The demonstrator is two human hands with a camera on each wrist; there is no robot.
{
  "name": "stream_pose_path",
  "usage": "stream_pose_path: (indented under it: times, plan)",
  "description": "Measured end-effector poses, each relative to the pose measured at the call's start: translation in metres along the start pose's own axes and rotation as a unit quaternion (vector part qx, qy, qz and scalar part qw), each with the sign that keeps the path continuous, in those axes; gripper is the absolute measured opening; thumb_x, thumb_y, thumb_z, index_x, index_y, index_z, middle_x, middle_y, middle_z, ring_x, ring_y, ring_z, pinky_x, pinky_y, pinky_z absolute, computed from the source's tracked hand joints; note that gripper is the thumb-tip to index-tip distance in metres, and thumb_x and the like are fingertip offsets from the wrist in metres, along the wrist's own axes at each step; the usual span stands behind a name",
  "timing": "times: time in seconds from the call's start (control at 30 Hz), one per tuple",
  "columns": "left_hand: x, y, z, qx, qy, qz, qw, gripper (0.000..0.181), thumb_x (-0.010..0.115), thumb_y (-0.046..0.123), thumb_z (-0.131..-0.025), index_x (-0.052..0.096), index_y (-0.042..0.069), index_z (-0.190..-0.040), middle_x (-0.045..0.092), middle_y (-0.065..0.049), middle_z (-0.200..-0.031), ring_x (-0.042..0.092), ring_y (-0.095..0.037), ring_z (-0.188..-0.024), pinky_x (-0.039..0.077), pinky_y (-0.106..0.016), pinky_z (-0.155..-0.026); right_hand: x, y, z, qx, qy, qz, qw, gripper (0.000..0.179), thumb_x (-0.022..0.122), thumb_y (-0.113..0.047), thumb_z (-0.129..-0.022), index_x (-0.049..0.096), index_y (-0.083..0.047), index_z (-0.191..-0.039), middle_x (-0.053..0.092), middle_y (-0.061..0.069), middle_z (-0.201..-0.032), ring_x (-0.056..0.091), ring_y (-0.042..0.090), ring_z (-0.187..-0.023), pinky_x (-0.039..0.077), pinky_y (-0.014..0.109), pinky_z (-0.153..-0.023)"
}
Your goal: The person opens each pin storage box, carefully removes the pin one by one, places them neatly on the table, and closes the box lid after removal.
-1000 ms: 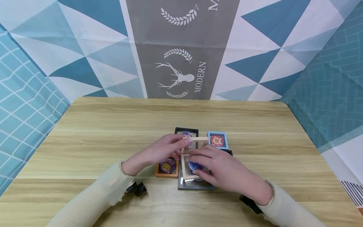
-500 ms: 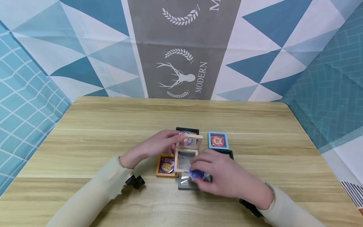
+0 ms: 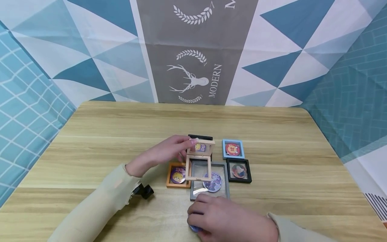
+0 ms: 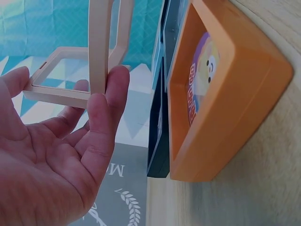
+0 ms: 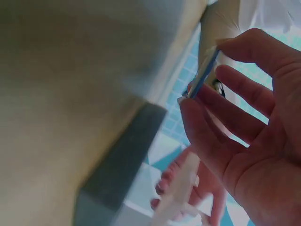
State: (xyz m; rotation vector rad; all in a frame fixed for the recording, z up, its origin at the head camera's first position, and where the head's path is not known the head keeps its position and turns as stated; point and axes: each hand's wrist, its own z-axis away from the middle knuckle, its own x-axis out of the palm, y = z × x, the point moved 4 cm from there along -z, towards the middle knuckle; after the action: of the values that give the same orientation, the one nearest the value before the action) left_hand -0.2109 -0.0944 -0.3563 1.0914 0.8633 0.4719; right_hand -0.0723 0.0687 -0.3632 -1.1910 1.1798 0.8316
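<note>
My left hand point(image 3: 169, 153) pinches a small beige hinged display frame point(image 3: 209, 169), with its two halves swung apart. In the left wrist view the frame's point(image 4: 98, 47) upright half sits between thumb and fingers. Within the lower half only the clear film shows. My right hand point(image 3: 217, 216) is nearer the table's front, pinching a thin round blue badge point(image 3: 195, 229) by its edges. The badge point(image 5: 204, 73) appears edge-on in the right wrist view; my fingers hide most of it from above. A grey frame point(image 3: 227, 195) with a purple badge point(image 3: 215, 183) lies between my hands, partly overlapped by the beige frame.
Around the grey frame lie an orange frame point(image 3: 168, 178) at left, a black one point(image 3: 249, 171) at right, a light blue one point(image 3: 224, 149) behind that, and another black one point(image 3: 199, 137) at the back. All rest on the wooden table point(image 3: 121, 134).
My right hand has taken the blue badge out of the beige frame and carried it toward the front. My left hand has shifted the beige frame slightly back and left.
</note>
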Motion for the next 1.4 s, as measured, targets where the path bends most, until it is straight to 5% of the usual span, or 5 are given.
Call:
stream_pose_path:
  times: [0.27,0.57,0.93,1.2,1.4]
  plan:
    - [0.002,0.000,-0.002,-0.002,-0.005,-0.011,0.9999,0.046,0.040,0.043,-0.107,0.065,0.004,-0.109,0.063,-0.010,-0.105,0.061,-0.026,-0.086,0.055,-0.037,-0.075,0.015,-0.006,-0.004,-0.031,-0.037,0.046,0.9978,0.007,0.070,-0.028,-0.092,0.068,-0.029,-0.097,0.059,-0.015,-0.106,0.049,0.002,-0.095,0.041,0.012,-0.084]
    - [0.003,-0.002,-0.002,-0.008,-0.009,-0.006,0.9999,0.044,0.041,0.042,-0.106,0.064,0.005,-0.110,0.063,-0.010,-0.104,0.061,-0.027,-0.088,0.055,-0.037,-0.076,0.022,-0.001,-0.005,-0.017,-0.082,0.023,0.9962,0.014,0.063,-0.038,-0.097,0.068,-0.031,-0.108,0.059,-0.016,-0.113,0.050,0.000,-0.101,0.041,0.011,-0.087]
    - [0.003,-0.002,-0.002,-0.003,-0.012,-0.001,0.9999,0.043,0.043,0.041,-0.106,0.063,0.004,-0.112,0.064,-0.010,-0.106,0.061,-0.025,-0.089,0.055,-0.038,-0.076,0.020,-0.002,-0.005,-0.006,-0.057,0.042,0.9975,0.010,0.066,-0.036,-0.096,0.070,-0.032,-0.103,0.062,-0.014,-0.112,0.053,0.001,-0.098,0.045,0.013,-0.078]
    - [0.004,-0.001,0.000,0.019,-0.022,0.010,0.9995,0.043,0.045,0.040,-0.105,0.060,0.003,-0.119,0.062,-0.010,-0.108,0.059,-0.026,-0.091,0.055,-0.040,-0.076,-0.013,-0.004,0.003,0.009,0.064,0.069,0.9955,0.007,0.073,-0.028,-0.090,0.074,-0.025,-0.096,0.068,-0.009,-0.109,0.060,0.007,-0.099,0.051,0.022,-0.086]
    - [0.005,0.001,0.002,0.033,-0.030,-0.001,0.9990,0.043,0.046,0.038,-0.104,0.060,0.004,-0.126,0.061,-0.011,-0.110,0.057,-0.027,-0.093,0.054,-0.040,-0.075,-0.055,0.014,0.022,0.047,0.211,0.107,0.9705,0.010,0.077,-0.020,-0.083,0.074,-0.019,-0.093,0.070,-0.005,-0.102,0.065,0.011,-0.094,0.054,0.027,-0.082]
